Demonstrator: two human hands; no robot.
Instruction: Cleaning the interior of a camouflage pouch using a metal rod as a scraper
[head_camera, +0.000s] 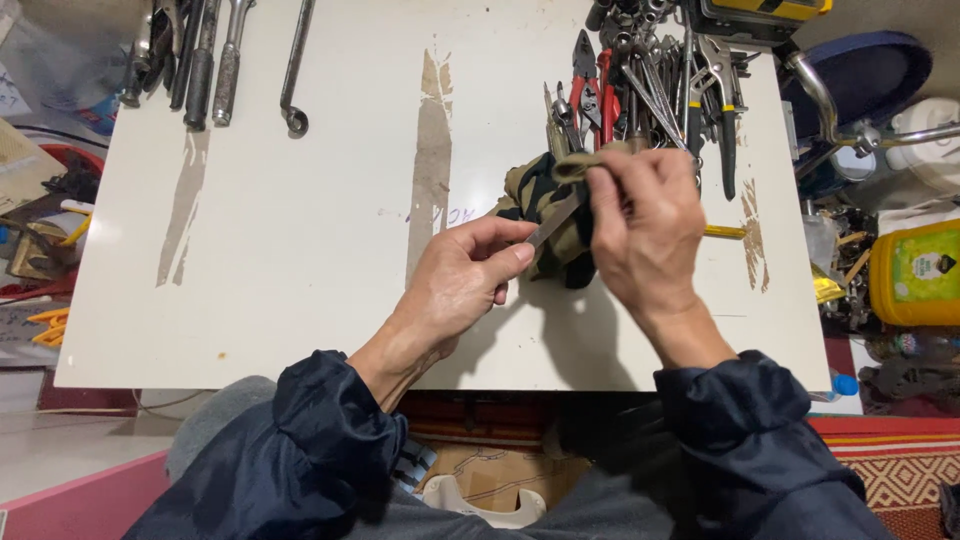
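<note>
My left hand (462, 278) pinches one end of a thin flat metal tool (553, 220) between thumb and fingers, just above the white tabletop (300, 230). My right hand (645, 225) grips a camouflage-patterned cloth (545, 195) wrapped around the tool's other end. The cloth bunches under and behind my right hand, so the far part of the tool is hidden. Both hands hover near the table's right half.
A heap of pliers and wrenches (640, 85) lies at the back right, ratchets and long wrenches (205, 60) at the back left. A small yellow item (724, 232) lies by my right hand. A yellow container (915, 272) and clutter stand off the table's right edge.
</note>
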